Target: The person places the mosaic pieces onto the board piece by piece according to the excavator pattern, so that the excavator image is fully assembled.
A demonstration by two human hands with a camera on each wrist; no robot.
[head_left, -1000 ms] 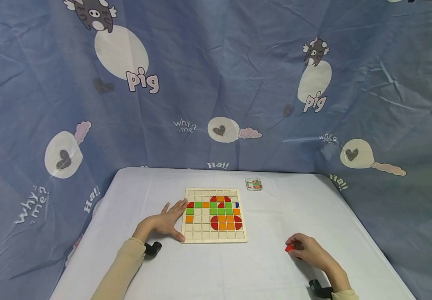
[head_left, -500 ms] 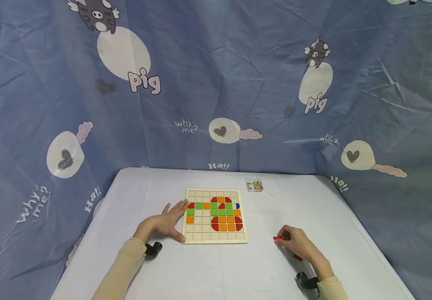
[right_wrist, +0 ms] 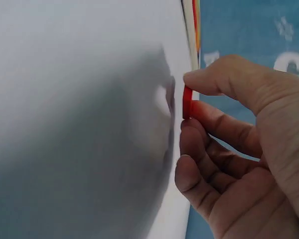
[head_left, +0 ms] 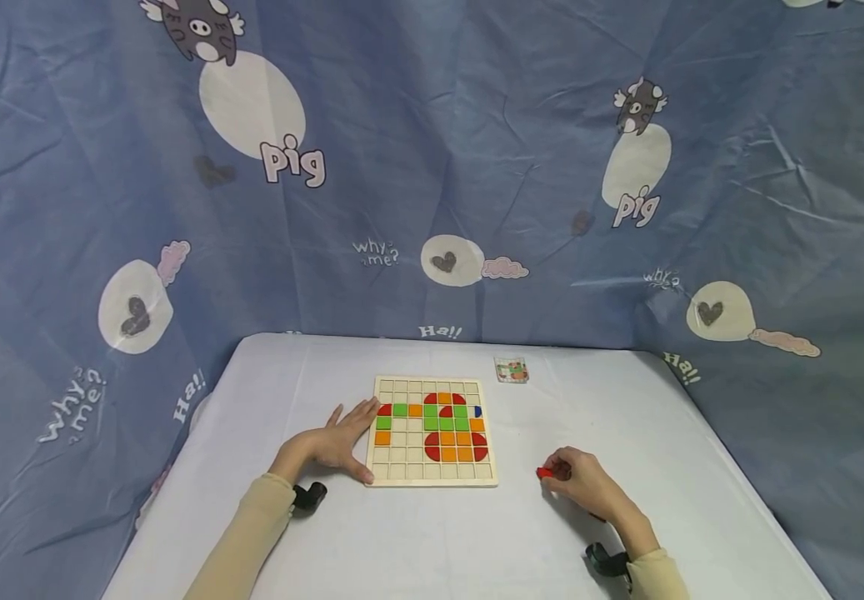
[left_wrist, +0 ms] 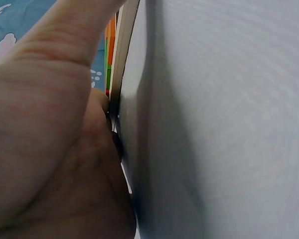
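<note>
In the head view, a wooden grid board point(head_left: 432, 482) lies on the white table, with red rounded pieces point(head_left: 433, 453), green squares point(head_left: 446, 425), orange squares point(head_left: 449, 454) and a small blue piece point(head_left: 478, 412) in its cells. My left hand point(head_left: 336, 443) rests at its left edge, thumb and fingers spread. Right of the board, my right hand point(head_left: 585, 483) pinches a small red piece point(head_left: 545, 472) by thumb and fingertips. The right wrist view shows that red piece point(right_wrist: 187, 103) edge-on, close over the cloth. The left wrist view has the board's side point(left_wrist: 120, 55) beyond the thumb.
A small picture card point(head_left: 511, 370) lies behind the board, to its right. Another red piece point(head_left: 598, 518) is on the table, mostly hidden by my right wrist. A blue patterned cloth point(head_left: 372, 167) hangs behind the table.
My right hand has moved left and slightly away from me, toward the board, carrying the red piece. A second red piece, uncovered half a second ago, is mostly hidden now. My left hand stays put.
</note>
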